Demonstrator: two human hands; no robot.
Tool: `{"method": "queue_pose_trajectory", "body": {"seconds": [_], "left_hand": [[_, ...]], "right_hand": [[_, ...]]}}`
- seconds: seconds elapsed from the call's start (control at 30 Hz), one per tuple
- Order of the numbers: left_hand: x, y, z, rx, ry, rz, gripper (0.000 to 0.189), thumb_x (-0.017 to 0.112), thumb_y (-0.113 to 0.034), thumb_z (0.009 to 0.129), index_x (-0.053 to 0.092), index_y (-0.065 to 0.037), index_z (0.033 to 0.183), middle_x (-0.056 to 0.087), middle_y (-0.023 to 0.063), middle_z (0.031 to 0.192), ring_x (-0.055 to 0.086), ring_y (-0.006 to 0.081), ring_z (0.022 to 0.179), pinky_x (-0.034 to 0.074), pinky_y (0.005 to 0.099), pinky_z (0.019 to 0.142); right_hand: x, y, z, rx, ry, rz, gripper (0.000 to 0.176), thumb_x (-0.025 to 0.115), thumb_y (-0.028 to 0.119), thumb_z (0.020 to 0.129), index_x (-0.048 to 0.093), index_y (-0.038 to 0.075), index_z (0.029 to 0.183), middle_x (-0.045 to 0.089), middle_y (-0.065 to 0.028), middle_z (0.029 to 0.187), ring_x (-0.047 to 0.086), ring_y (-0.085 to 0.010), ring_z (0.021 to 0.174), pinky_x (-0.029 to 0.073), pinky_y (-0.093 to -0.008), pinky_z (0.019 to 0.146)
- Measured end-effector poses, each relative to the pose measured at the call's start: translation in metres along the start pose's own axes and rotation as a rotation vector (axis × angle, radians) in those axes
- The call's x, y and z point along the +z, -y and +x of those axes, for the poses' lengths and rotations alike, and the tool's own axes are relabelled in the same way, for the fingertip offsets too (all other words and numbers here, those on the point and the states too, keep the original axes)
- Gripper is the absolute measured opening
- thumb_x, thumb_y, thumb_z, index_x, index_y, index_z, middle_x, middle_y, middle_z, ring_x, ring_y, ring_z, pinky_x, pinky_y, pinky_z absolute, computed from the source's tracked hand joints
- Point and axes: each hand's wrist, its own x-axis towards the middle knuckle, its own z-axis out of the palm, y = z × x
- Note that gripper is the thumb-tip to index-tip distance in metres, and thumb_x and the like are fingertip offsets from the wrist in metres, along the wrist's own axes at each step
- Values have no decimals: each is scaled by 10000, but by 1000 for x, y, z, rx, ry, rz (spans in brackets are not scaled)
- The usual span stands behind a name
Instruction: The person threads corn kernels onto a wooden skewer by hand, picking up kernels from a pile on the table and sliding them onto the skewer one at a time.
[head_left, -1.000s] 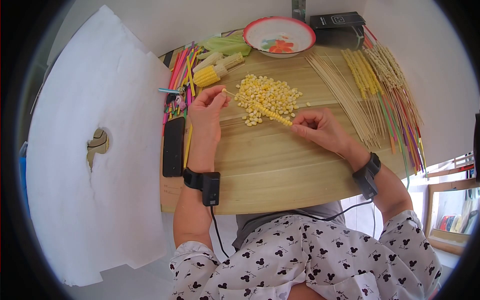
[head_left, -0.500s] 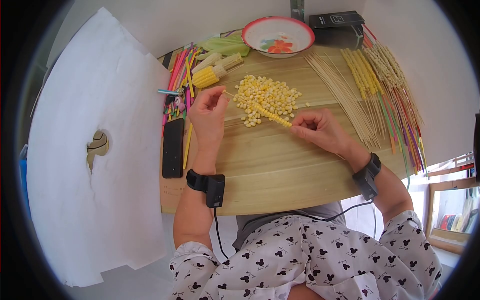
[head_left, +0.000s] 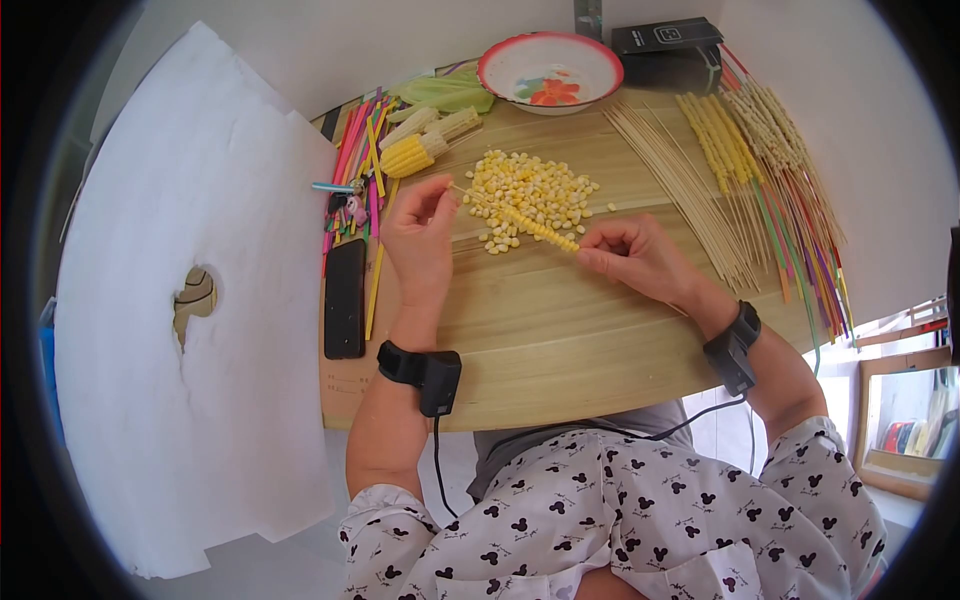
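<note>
A thin wooden skewer [head_left: 484, 200] slants over the table, with a row of yellow corn kernels [head_left: 540, 230] threaded along its lower right part. My right hand [head_left: 635, 258] pinches the skewer's right end, just behind the last kernels; its fingers cover that spot. At the opposite tip, the thumb and fingers of my left hand [head_left: 422, 225] are closed on a small yellow kernel [head_left: 451, 185]. Whether the tip is inside that kernel cannot be made out. Behind and beneath the skewer spreads a pile of loose corn kernels [head_left: 535, 185].
Corn cobs [head_left: 408, 157] and a green husk [head_left: 445, 92] lie back left, near coloured strips [head_left: 355, 135] and a phone [head_left: 345, 300]. A red-rimmed enamel basin [head_left: 550, 72] stands at the back. Bare skewers [head_left: 675, 185] and kernel-covered skewers [head_left: 720, 145] lie to the right.
Both hands and the skewer keep almost the same pose. My left wrist has shifted slightly to the right, and the whole view has moved a little.
</note>
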Motion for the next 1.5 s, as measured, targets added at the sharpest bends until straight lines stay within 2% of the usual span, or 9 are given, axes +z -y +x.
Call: {"method": "queue_pose_trajectory", "body": {"seconds": [0.37,0.53,0.77,0.87,0.97,1.03,1.07,1.13,1.5], "left_hand": [[16,-2,-12,9,53,-22,187,614,17,869,648,15,1052,656,36,901,632,96,815,495,214,751],[30,-20,-27,-34,208,-83,198,586,24,883,643,18,1073,650,49,949,633,104,861,494,222,763],[30,-14,-27,-77,238,-134,231,573,30,885,632,8,1108,624,37,991,627,106,860,491,226,769],[30,-23,-24,-173,208,-169,240,573,30,873,632,-5,1103,633,33,942,624,104,850,490,228,771],[18,-23,-13,-111,114,-21,214,580,6,859,642,-11,1064,639,23,883,598,88,782,482,226,717],[5,-15,-4,-56,190,347,174,594,-32,845,651,-7,1007,626,12,804,551,77,712,462,225,654],[2,-13,-4,-61,191,349,174,594,-32,845,651,-7,1007,626,12,804,551,77,712,462,225,654],[0,-12,-4,-61,333,492,157,621,-76,837,656,6,966,608,18,766,518,82,666,445,231,616],[9,0,-11,-12,385,484,139,665,-94,814,654,8,908,583,33,725,534,95,660,448,248,598]], "right_hand": [[0,-3,3,-1,-13,47,154,614,146,912,617,19,826,518,76,661,428,9,581,327,-178,495],[0,0,4,11,-51,26,162,613,150,913,618,24,812,511,68,631,432,0,547,326,-182,480],[-2,-5,5,-6,-52,50,153,627,152,905,626,24,822,530,65,646,441,0,549,338,-178,482],[-3,-5,6,-4,-84,69,151,637,157,900,631,26,826,542,63,651,443,1,549,339,-177,480],[-6,0,5,32,-127,79,148,642,159,896,636,29,826,549,62,649,444,3,547,339,-176,479],[-6,5,4,60,-174,62,144,644,158,894,639,31,828,543,64,636,439,5,544,336,-176,478],[-6,5,4,65,-172,65,144,644,158,894,639,31,828,543,64,636,439,5,544,336,-176,478],[-6,5,4,58,-173,67,141,645,157,893,637,34,825,535,67,629,434,4,539,334,-176,477],[-4,0,5,67,-140,65,139,637,140,895,630,28,812,534,72,642,431,10,559,333,-173,488]]}}
